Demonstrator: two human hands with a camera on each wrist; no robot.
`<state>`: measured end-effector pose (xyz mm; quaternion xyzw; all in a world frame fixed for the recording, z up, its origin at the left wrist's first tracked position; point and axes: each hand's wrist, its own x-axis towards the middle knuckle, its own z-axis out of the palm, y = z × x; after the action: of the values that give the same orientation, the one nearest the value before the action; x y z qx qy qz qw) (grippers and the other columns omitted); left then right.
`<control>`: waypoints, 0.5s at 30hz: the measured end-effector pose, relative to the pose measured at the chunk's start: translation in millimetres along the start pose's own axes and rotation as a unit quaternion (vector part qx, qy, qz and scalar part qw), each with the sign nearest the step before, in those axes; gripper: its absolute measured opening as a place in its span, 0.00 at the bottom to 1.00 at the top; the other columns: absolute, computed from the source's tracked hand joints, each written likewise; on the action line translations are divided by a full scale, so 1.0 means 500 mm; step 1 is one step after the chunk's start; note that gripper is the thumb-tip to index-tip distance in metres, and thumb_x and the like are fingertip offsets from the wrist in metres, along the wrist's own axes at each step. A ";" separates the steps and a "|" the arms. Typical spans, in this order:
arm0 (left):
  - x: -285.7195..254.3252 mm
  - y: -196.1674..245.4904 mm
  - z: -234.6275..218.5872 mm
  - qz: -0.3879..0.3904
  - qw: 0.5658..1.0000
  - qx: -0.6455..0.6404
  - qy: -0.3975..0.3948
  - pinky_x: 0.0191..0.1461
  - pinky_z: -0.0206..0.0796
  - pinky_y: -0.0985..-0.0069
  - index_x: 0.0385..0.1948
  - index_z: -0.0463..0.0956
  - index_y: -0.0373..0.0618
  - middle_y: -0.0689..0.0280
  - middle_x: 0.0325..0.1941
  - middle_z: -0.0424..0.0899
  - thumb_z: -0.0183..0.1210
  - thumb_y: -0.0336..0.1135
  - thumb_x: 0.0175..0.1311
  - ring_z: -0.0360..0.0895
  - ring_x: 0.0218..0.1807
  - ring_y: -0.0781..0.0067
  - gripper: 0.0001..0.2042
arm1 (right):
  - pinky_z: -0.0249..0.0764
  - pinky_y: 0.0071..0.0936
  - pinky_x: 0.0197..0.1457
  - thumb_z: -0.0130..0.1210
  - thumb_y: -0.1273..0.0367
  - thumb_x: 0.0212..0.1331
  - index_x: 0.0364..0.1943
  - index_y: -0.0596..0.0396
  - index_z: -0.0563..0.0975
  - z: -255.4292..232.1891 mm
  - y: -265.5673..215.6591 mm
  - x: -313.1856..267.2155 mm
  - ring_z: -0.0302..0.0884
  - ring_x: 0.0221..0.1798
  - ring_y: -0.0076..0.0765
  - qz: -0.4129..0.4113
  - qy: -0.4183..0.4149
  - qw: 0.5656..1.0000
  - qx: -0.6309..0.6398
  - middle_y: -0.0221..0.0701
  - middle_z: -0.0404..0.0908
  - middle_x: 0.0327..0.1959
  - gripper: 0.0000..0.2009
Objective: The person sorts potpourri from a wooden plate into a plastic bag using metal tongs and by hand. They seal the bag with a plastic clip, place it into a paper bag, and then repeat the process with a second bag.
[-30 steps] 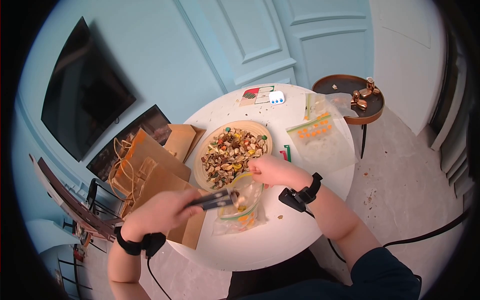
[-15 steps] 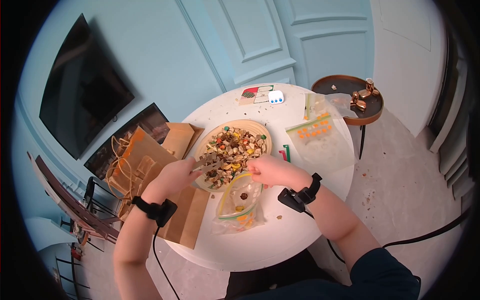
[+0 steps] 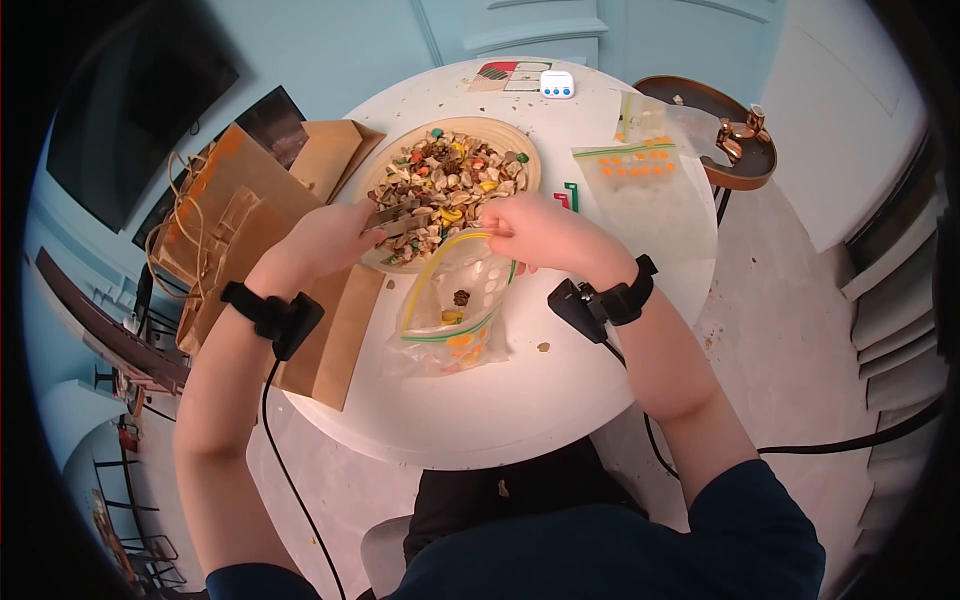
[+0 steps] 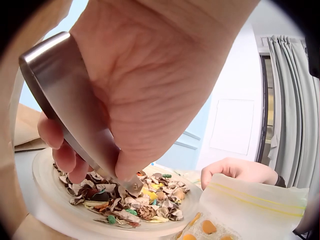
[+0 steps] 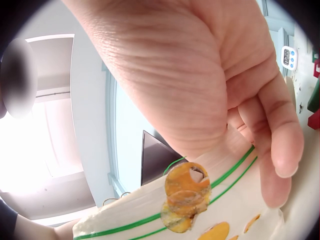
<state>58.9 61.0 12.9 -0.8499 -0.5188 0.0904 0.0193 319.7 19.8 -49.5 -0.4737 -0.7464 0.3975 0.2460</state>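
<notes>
My left hand (image 3: pixel 325 238) grips a pair of metal tongs (image 4: pixel 65 95), their tips down among the dried potpourri (image 3: pixel 455 180). This mix of brown, yellow, green and orange pieces fills a round pale plate (image 4: pixel 42 175). With its thumb and fingers my right hand (image 3: pixel 545 235) pinches the rim of a clear zip bag (image 3: pixel 425 352), whose mouth gapes wide beside the plate. Inside the bag lie a small dark cone (image 3: pixel 461 298) and a yellow piece (image 3: pixel 452 316). Orange spots mark the bag's front, below a green seal line.
Brown paper bags (image 3: pixel 240 190) crowd the table's left side. A second zip bag (image 3: pixel 640 205) lies flat at the right, near red and green clips (image 3: pixel 566 196). At the back sit a white timer (image 3: pixel 557 84) and a coloured card (image 3: pixel 512 76). A side table (image 3: pixel 745 183) stands beyond.
From over the zip bag, my left hand has carried the tongs to the plate, and their tips have sunk into the potpourri. My right hand keeps its pinch. The head view has tilted down.
</notes>
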 end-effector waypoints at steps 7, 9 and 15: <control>-0.002 0.005 -0.015 0.016 1.000 0.013 0.011 0.43 0.67 0.58 0.36 0.72 0.39 0.52 0.33 0.79 0.50 0.40 0.64 0.76 0.40 0.49 0.12 | 0.72 0.24 0.21 0.48 0.75 0.54 0.27 0.59 0.69 0.000 -0.001 -0.002 0.79 0.21 0.27 -0.005 0.012 1.000 0.010 0.32 0.76 0.21 0.02; -0.015 0.007 -0.033 0.025 0.999 -0.016 0.025 0.41 0.66 0.60 0.36 0.72 0.39 0.51 0.31 0.78 0.50 0.39 0.64 0.75 0.38 0.49 0.11 | 0.72 0.24 0.21 0.48 0.75 0.54 0.27 0.59 0.69 0.000 0.000 -0.003 0.79 0.20 0.27 -0.008 0.012 1.000 0.017 0.32 0.76 0.21 0.02; -0.105 0.037 -0.114 0.091 0.984 -0.150 0.035 0.35 0.63 0.66 0.35 0.71 0.38 0.53 0.25 0.73 0.52 0.34 0.62 0.72 0.30 0.54 0.08 | 0.75 0.24 0.23 0.49 0.73 0.56 0.33 0.61 0.70 -0.004 -0.002 0.000 0.78 0.21 0.27 0.003 0.001 1.000 0.001 0.33 0.77 0.22 0.05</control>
<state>61.7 9.3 73.7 -0.8894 -0.4461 -0.0167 -0.0983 320.6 20.0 -47.4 -0.4761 -0.7445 0.3983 0.2457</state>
